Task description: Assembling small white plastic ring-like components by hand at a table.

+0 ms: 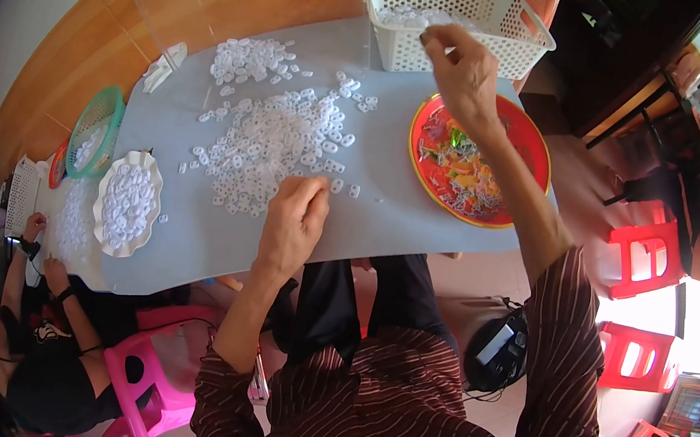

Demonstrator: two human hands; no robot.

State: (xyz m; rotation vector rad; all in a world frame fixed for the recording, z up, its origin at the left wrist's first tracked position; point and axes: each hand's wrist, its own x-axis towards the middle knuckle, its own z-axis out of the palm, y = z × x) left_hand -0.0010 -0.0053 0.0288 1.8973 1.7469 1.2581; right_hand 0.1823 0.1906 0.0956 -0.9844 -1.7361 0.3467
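My left hand (294, 221) rests on the grey table (386, 215) with its fingers curled at the near edge of a spread of small white plastic rings (275, 145); whether it pinches one I cannot tell. My right hand (460, 69) is raised at the rim of a white perforated basket (485, 23) that holds more white pieces, its fingertips pinched together over the basket's front edge. Just below that hand lies a red round tray (539, 147) with several coloured small parts.
A second heap of white rings (251, 60) lies further back. A white scalloped dish (127, 203) of rings and a green basket (94, 132) stand at the left, where another person's hands (41, 251) work. Red stools (644, 255) and pink chairs (138, 386) stand around.
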